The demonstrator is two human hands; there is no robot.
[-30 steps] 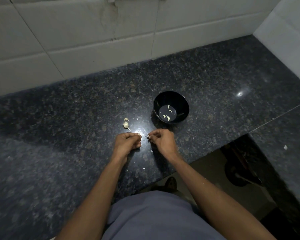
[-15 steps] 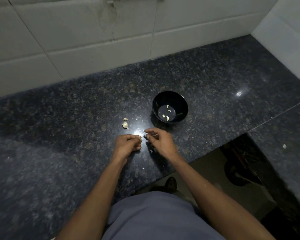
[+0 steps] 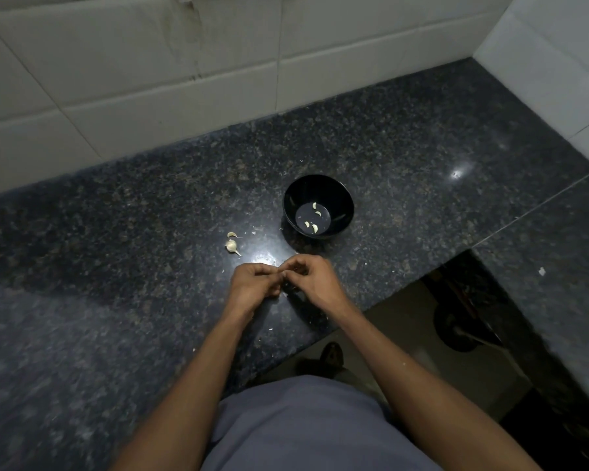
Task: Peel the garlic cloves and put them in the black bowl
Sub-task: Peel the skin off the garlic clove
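The table (image 3: 422,158) looks like polished dark speckled granite, glossy enough to throw back a light glare. The black bowl (image 3: 340,198) has a smooth, faintly shiny finish, perhaps plastic. The wall tiles (image 3: 133,62) are pale, smooth and dull-sheened, the unpeeled garlic cloves (image 3: 231,245) papery-skinned.

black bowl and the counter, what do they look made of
Black bowl: smooth glossy black, probably plastic or glazed ceramic; the look leaves it open. Counter: polished stone, likely granite, judging by its dark speckled grain and the mirror-like glints of light on it.
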